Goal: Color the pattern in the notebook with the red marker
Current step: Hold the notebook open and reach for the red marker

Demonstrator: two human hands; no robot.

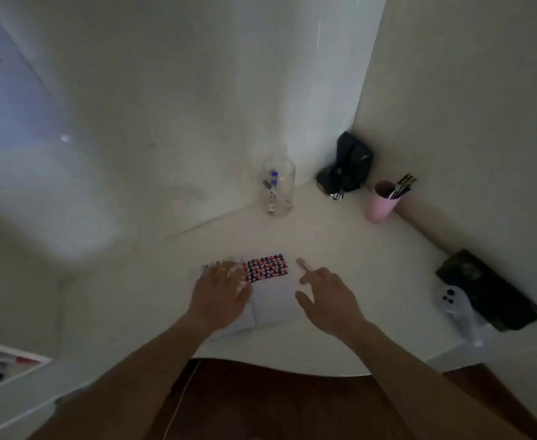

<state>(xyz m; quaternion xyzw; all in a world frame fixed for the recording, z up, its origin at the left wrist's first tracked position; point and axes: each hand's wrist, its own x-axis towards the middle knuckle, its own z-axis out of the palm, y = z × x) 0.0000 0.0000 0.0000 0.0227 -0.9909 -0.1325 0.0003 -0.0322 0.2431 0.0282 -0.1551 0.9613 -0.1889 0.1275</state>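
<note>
A pale, cream-coloured table [340,249] fills the middle of the view, pushed into a corner where two off-white walls meet at about 1 o'clock. Its near edge curves across the bottom, with dark reddish-brown floor beneath. The light is dim and the picture soft.

The notebook [270,300] lies open near the centre of the table, its pages white toward 6 o'clock, with the pattern [265,268] of red, dark blue and white marks running along its far edge. The left hand [221,292] rests flat on the notebook's left part, fingers spread and covering the pattern's left end. The right hand [327,300] hovers at the notebook's 3 o'clock side, fingers loosely open, the forefinger stretched toward a slim marker [303,265] lying on the table just beyond the fingertip; whether they touch is hard to tell, and its colour looks reddish at best.

At 12 o'clock from the notebook stands a clear glass jar [278,188] holding a few pens. At 1 o'clock a black object [348,168] sits in the corner, and beside it a pink cup [381,203] with dark brushes. At 3 o'clock, along the right wall, lie a dark flat case [489,290] and a white phone [452,301] touching it. Nothing lies between the hands and the marker.
</note>
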